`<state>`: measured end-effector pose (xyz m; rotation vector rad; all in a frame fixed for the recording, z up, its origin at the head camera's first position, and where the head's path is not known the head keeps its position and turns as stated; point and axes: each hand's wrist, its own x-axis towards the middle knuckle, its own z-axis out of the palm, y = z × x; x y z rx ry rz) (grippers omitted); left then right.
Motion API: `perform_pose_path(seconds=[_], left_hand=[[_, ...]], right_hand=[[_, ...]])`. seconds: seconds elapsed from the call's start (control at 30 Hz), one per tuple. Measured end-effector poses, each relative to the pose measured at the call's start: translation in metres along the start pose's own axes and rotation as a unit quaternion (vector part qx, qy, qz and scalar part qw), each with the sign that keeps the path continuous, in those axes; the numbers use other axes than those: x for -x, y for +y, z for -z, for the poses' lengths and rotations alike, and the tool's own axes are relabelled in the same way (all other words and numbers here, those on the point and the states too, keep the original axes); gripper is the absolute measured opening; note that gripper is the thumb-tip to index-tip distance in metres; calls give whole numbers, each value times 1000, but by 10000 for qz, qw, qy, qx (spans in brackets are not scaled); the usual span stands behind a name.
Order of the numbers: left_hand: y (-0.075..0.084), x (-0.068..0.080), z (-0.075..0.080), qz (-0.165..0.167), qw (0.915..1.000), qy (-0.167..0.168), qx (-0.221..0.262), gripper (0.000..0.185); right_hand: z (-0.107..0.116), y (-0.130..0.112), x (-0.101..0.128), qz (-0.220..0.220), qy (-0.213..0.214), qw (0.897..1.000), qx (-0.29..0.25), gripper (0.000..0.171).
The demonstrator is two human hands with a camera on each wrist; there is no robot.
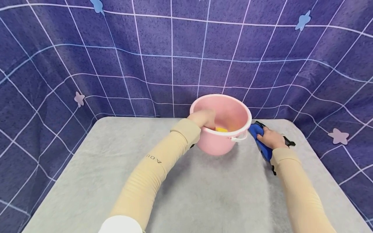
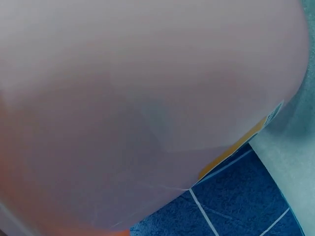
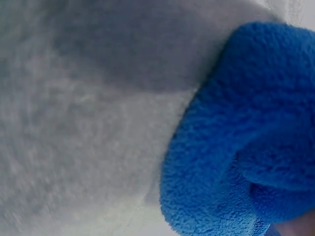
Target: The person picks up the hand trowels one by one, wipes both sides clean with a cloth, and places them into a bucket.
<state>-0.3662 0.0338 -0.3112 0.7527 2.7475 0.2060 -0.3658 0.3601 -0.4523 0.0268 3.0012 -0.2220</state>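
At table centre, toward the 12 o'clock edge, a pink plastic bucket [image 1: 221, 129] is stood upright on the grey felt table cover [image 1: 116, 181], its white handle [image 1: 240, 138] folded down at the near side. The left hand [image 1: 204, 119] is reached over the rim at the bucket's 9 o'clock; whether its fingers are closed cannot be told. A yellow object [image 1: 221, 129] is seen inside, just beside that hand. At the bucket's 3 o'clock, a blue fleece cloth [image 1: 262, 142] is gripped by the right hand [image 1: 271, 138], fingers curled on it. A purple grid-patterned backdrop [image 1: 163, 55] is hung behind.
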Motion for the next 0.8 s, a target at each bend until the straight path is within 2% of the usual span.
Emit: perform_pose_path(seconds=[0.2, 0.37, 0.5, 0.57, 0.67, 0.73, 0.8], left_hand=[[1, 2, 5, 12, 9997, -27, -247, 32], [4, 8, 16, -206, 9980, 133, -582, 29], [7, 20, 27, -500, 9941, 351, -897, 25], [7, 29, 33, -584, 9932, 493, -877, 24], [5, 44, 40, -623, 9911, 894, -769, 23], [2, 57, 44, -608, 9883, 1184, -739, 33], [-2, 71, 45, -612, 9832, 1551, -741, 48]], right_hand=[[1, -2, 1, -46, -109, 9998, -149, 73], [8, -4, 6, 129, -141, 9995, -232, 74], [25, -8, 19, 236, -236, 9991, -271, 74], [38, -14, 27, 238, -235, 9991, -242, 72], [64, -27, 42, 302, 78, 9994, -144, 64], [82, -37, 53, 421, 486, 9979, -86, 59], [99, -51, 65, 546, 921, 9939, -251, 57]])
